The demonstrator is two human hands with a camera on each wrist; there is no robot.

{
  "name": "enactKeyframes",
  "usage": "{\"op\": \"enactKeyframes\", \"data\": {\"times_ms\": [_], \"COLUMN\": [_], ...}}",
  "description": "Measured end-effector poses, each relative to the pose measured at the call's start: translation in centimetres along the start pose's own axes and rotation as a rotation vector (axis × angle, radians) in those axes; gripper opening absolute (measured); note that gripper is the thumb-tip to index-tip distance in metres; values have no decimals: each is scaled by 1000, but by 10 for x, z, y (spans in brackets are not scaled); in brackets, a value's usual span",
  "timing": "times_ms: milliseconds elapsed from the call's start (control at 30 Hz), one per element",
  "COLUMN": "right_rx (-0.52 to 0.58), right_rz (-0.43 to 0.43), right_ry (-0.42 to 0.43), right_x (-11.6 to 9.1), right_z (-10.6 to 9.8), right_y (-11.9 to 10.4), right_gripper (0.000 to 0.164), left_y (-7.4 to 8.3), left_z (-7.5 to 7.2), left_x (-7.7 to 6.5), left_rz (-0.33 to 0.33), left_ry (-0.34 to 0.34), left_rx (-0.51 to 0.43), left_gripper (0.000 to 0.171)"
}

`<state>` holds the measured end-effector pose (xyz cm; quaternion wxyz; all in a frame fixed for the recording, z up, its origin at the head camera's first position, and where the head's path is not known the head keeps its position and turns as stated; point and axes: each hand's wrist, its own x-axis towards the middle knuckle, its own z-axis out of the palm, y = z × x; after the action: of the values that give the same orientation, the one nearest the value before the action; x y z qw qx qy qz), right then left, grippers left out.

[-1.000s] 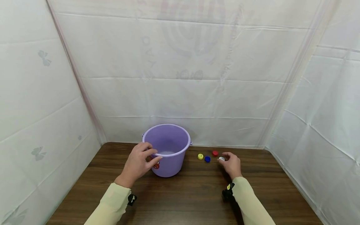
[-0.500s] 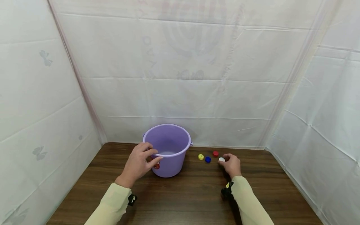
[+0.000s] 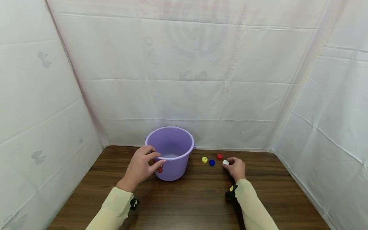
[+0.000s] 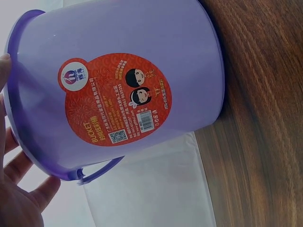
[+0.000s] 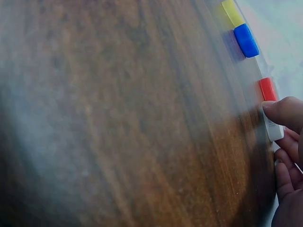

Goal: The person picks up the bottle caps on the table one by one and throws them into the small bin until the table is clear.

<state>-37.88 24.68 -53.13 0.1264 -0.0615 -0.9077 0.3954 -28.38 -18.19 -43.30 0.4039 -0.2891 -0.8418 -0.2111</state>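
A purple bucket (image 3: 175,169) stands upright on the wooden table, with a red label (image 4: 118,99) on its side. My left hand (image 3: 140,166) grips the bucket's near left rim, fingers over the edge and thumb outside. To the right of the bucket, my right hand (image 3: 237,168) pinches a white bottle cap (image 3: 225,163) between thumb and fingers. Whether this cap (image 5: 273,125) touches the table is hard to tell. Close by lie a red cap (image 3: 219,156), a blue cap (image 3: 211,162) and a yellow cap (image 3: 204,159).
The dark wooden table (image 3: 178,204) ends at a white cloth backdrop (image 3: 189,102) behind the bucket. Similar cloth walls rise on the left (image 3: 37,127) and right (image 3: 333,127). Part of the bucket's handle (image 4: 102,171) hangs beside its rim.
The white cap has tipped slightly in my right fingers, showing more of its pale top. My left hand keeps its place on the rim, and the other caps lie as before.
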Motion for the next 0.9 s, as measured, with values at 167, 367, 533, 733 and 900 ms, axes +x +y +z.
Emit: {"op": "enactKeyframes", "data": {"times_ms": [167, 367, 533, 733, 900], "right_rx": [12, 28, 35, 44, 46], "right_rz": [14, 16, 15, 31, 35], "right_ry": [-1, 6, 20, 23, 23], "right_x": [-2, -4, -5, -7, -7], "right_z": [0, 1, 2, 3, 3], "right_y": [-1, -2, -2, -1, -2], "right_gripper": [36, 34, 32, 32, 33], "left_y": [0, 0, 0, -1, 0], "left_z": [0, 0, -1, 0, 0], "left_x": [0, 0, 0, 0, 0], "left_rz": [-3, 0, 0, 6, 3], "left_ry": [-4, -2, -2, 2, 5], "left_rx": [0, 1, 0, 6, 2], "left_gripper": [26, 26, 25, 25, 26]}}
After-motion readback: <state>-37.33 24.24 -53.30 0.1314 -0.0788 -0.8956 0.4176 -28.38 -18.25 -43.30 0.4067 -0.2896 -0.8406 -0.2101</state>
